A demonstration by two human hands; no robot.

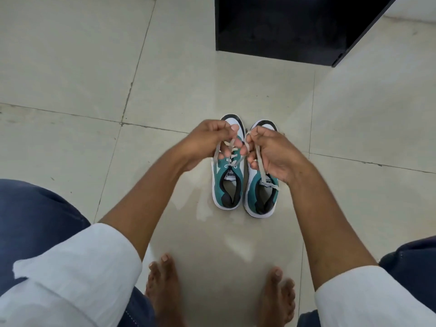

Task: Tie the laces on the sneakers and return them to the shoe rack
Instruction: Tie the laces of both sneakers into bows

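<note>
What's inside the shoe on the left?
The left shoe looks empty: just a dark lining and a white tongue label. Its toe end is hidden under the left hand and laces, so I can't see in there.

Sneakers (245, 185) on tiled floor (70, 79)

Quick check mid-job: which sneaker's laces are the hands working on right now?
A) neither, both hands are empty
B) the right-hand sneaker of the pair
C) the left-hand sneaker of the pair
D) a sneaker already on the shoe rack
C: the left hand and right hand each pinch a lace that runs down to the eyelets of the left-hand sneaker on the floor.
</note>
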